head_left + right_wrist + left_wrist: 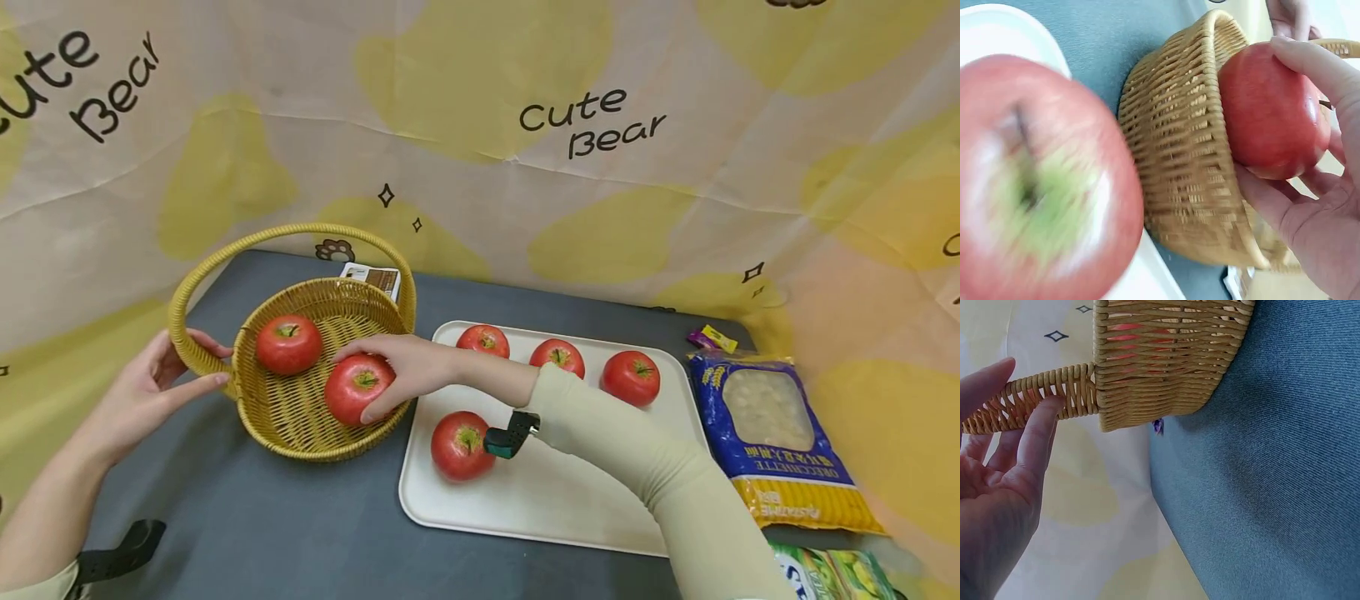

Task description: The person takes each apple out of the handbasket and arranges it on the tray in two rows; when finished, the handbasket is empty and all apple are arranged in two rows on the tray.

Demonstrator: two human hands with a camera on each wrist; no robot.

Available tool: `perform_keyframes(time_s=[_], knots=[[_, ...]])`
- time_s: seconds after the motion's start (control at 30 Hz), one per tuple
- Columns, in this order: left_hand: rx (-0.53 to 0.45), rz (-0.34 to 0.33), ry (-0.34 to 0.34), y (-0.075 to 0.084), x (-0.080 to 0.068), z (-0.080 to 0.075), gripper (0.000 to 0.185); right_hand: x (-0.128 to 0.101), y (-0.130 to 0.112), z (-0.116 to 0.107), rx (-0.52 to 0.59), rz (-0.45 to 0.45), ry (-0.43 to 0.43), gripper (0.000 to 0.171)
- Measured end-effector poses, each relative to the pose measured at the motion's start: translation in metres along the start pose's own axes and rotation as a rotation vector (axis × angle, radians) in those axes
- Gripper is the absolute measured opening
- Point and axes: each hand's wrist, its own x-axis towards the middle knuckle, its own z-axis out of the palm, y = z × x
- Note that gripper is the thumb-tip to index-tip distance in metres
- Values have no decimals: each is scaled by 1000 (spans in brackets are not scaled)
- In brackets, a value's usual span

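A yellow wicker basket [315, 454] with a tall hoop handle [300, 229] stands on the left of the table. My left hand [153, 387] holds the foot of that handle between thumb and fingers; the left wrist view shows the same hand [1007, 469] around the woven strip. My right hand [408, 367] grips a red apple [352, 392] at the basket's right rim. In the right wrist view this apple [1269, 115] overlaps the rim, with thumb and fingers around it. Another apple [288, 343] lies inside the basket, on its left side.
A white tray [555, 508] right of the basket bears several apples; one apple [461, 446] is near its left edge, under my right forearm. Farther right lie a blue and yellow pasta bag [772, 442], a green packet [832, 571] and small wrapped sweets [712, 337]. A printed card [375, 279] lies behind the basket.
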Motion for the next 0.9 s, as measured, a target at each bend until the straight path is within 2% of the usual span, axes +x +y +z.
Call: perform_keyframes(time_s=[0.13,0.27,0.33,0.43,0.6,0.8,0.9], knots=[[-35,3,-7,-1,1,1,40,-30,-6,-12,75,35,51,75],[-59,4,-3,-2,1,1,41,-59,-8,-24,68,38,77,74],[-44,1,0,-2,0,1,41,-74,-6,-29,39,38,88,74],[-21,-4,4,-3,0,2,42,-99,-1,-31,81,71,93,72],[-12,-17,3,-4,0,3,43,-147,13,-29,148,204,98,72],[-32,-37,-6,-5,-1,3,44,-196,33,-17,127,338,130,70],[-7,-41,-9,-5,0,3,44,-215,43,-7,89,371,156,70]])
